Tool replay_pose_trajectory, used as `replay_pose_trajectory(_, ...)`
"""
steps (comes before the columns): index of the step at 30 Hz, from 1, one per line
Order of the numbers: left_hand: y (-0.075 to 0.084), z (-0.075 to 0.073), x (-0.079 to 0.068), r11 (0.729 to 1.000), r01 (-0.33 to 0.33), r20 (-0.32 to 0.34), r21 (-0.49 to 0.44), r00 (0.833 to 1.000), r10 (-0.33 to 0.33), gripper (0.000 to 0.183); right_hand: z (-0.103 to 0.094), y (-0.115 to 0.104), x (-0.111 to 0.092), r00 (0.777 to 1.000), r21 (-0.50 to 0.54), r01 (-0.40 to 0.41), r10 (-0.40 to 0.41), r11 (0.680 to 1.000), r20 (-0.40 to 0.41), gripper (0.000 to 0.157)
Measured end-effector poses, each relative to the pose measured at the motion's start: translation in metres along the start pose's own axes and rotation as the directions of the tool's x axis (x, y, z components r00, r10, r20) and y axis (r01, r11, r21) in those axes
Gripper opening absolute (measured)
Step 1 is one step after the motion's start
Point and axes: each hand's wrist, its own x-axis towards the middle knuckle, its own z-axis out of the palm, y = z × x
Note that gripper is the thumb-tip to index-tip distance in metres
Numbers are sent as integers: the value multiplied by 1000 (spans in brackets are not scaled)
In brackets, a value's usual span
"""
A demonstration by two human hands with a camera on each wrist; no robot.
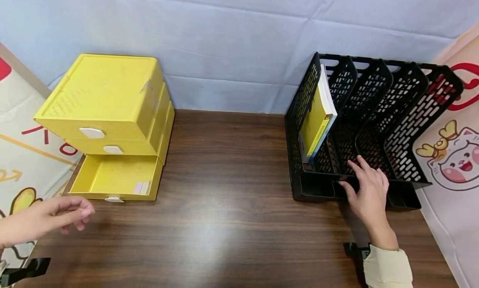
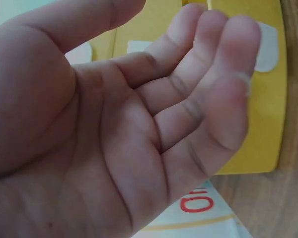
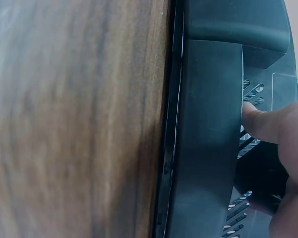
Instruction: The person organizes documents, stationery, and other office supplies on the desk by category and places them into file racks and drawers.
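Note:
My left hand (image 1: 56,217) hovers just in front of the pulled-out bottom drawer (image 1: 112,176) of a yellow drawer unit (image 1: 93,88). Its fingers are loosely bent around nothing, and the left wrist view shows a bare palm (image 2: 109,134). Inside the drawer, small pale blocks (image 1: 142,188) lie in the front right corner. Over at the right, my right hand (image 1: 368,192) reaches over the front of a black desk file rack (image 1: 314,184), fingers spread above its floor. The right thumb (image 3: 260,121) rests at the rack's front ledge in the right wrist view; the other fingers are mostly hidden there.
A yellow-covered book (image 1: 318,117) stands upright in the rack's leftmost slot. Brown wooden table (image 1: 224,188) spreads between the drawer unit and the rack. A pale cloth (image 1: 232,51) hangs behind, with printed sheets at both sides.

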Motion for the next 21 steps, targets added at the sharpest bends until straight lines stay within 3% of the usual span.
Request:
replay_pose_trajectory(5, -6, 5, 1, 997, 20, 31, -73, 999, -18, 30, 0, 0, 0, 1000, -3, 4, -4, 1000, 2, 64)
replay_pose_trajectory(12, -11, 14, 6, 992, 71, 1, -108, 997, -72, 38, 0, 0, 0, 999, -9, 35, -35, 999, -4, 67)
replay_pose_trajectory(21, -14, 22, 16, 955, 158, 18, -250, 987, -159, 50, 1, 2, -2, 998, -5, 62, -62, 998, -31, 66)
